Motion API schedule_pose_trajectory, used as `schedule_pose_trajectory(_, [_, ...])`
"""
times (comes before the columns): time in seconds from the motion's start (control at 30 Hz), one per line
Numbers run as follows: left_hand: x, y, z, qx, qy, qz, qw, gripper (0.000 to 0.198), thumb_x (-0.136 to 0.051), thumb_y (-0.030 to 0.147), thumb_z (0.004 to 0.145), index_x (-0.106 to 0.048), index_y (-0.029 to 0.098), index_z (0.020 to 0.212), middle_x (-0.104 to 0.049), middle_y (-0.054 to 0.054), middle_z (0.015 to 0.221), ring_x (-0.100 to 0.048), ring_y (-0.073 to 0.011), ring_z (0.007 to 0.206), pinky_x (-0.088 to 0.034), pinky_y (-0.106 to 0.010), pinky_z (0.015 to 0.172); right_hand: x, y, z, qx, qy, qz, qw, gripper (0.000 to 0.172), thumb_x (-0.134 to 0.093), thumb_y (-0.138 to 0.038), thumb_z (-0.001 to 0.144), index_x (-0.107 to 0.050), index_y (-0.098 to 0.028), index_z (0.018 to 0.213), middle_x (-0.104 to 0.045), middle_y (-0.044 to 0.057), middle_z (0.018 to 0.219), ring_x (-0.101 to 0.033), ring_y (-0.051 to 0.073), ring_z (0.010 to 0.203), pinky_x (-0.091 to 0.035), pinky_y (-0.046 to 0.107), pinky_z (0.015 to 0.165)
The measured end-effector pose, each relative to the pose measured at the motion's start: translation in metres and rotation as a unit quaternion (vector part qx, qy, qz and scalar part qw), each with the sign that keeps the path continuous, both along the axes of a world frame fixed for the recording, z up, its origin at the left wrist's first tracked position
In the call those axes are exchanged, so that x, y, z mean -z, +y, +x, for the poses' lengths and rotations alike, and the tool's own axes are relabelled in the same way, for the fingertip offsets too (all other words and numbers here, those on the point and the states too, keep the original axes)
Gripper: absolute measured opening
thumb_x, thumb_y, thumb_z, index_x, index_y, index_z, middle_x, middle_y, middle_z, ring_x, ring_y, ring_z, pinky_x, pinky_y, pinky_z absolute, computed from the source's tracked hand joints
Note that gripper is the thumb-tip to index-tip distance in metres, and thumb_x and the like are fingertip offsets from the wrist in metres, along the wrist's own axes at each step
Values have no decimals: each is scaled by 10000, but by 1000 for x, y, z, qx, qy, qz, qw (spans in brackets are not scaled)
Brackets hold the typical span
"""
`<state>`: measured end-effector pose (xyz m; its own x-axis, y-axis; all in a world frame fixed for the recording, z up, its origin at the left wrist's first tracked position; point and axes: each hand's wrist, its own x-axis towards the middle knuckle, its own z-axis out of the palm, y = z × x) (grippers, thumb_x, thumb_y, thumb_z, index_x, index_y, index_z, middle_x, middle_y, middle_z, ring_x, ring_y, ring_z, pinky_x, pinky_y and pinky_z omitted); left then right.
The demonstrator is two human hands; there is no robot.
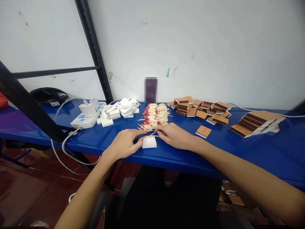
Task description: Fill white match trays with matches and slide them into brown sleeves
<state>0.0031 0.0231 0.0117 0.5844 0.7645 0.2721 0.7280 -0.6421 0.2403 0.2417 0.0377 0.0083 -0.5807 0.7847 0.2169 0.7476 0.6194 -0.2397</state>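
A small white matchbox tray lies near the table's front edge. Just behind it a few loose matchsticks run crosswise, red heads to the left. My left hand is at the tray's left side, thumb by its corner and index finger stretched toward the match heads, with a gap between them. On the right, my right hand has its fingers pinched at the plain ends of matchsticks; how many it grips is hidden. Beyond both hands lies a big heap of red-headed matches.
White empty trays are piled left, beside a power strip with chargers and cables. Brown matchbox covers lie heaped at right, with one single box and a stack. A black metal post rises at left.
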Motion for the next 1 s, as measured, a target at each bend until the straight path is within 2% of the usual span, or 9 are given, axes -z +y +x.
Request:
schedule_pose_trajectory(0.1, [-2, -2, 0, 16, -5, -5, 1000, 413, -494, 399, 918, -673, 194, 1229, -707, -36, 832, -622, -189, 729, -404, -290, 671, -2, 1, 3, 12, 3, 0, 1000, 212, -445, -203, 937, -653, -184, 898, -674, 36, 769, -568, 147, 660, -328, 247, 603])
schedule_pose_trajectory(0.23, [-3, -5, 1, 32, -22, -7, 999, 418, -650, 509, 810, -725, 213, 1095, -629, 3, 692, -579, -161, 645, -369, -271, 617, -3, 2, 5, 27, -2, -9, 1000, 141, -499, -197, 908, -639, -192, 914, -650, 18, 715, -538, 139, 618, -311, 240, 577])
schedule_pose_trajectory(0.37, [-3, -7, 0, 60, -38, -9, 997, 347, -687, 419, 796, -724, 210, 1069, -588, 22, 657, -511, -131, 583, -357, -258, 602, -4, 3, 7, 14, -18, -13, 1000, 136, -493, -244, 933, -620, -197, 921, -640, 17, 722, -528, 143, 621, -300, 249, 579])
schedule_pose_trajectory(0.53, [-3, -8, -4, 94, -27, -23, 995, 327, -685, 387, 793, -704, 196, 1059, -512, 42, 637, -450, -116, 559, -351, -252, 600, -2, 5, 10, -32, -24, -12, 999, 199, -436, -279, 983, -603, -210, 1067, -660, 38, 838, -567, 163, 722, -333, 257, 648])
schedule_pose_trajectory(0.77, [-1, -9, -6, 99, -18, -30, 994, 341, -671, 376, 807, -675, 206, 1103, -504, 47, 655, -468, -115, 581, -363, -249, 623, 0, 6, 1, -36, -52, -16, 998, 216, -365, -317, 1013, -554, -212, 1014, -636, 40, 821, -544, 173, 697, -304, 263, 610])
schedule_pose_trajectory(0.87, [-1, -9, -6, 102, -20, -28, 994, 344, -668, 369, 812, -672, 204, 1113, -506, 46, 659, -473, -115, 585, -370, -249, 634, -2, 6, -1, -43, -9, -8, 999, 194, -350, -293, 1014, -519, -198, 1016, -627, 49, 843, -544, 174, 713, -322, 271, 632])
schedule_pose_trajectory(1.0, [1, -8, -7, 103, -24, -25, 994, 353, -671, 373, 812, -670, 203, 1121, -501, 45, 655, -474, -116, 581, -370, -250, 626, -10, 5, 5, -30, 139, 31, 989, 188, -338, -302, 1017, -481, -197, 955, -572, 26, 794, -506, 169, 703, -353, 289, 663])
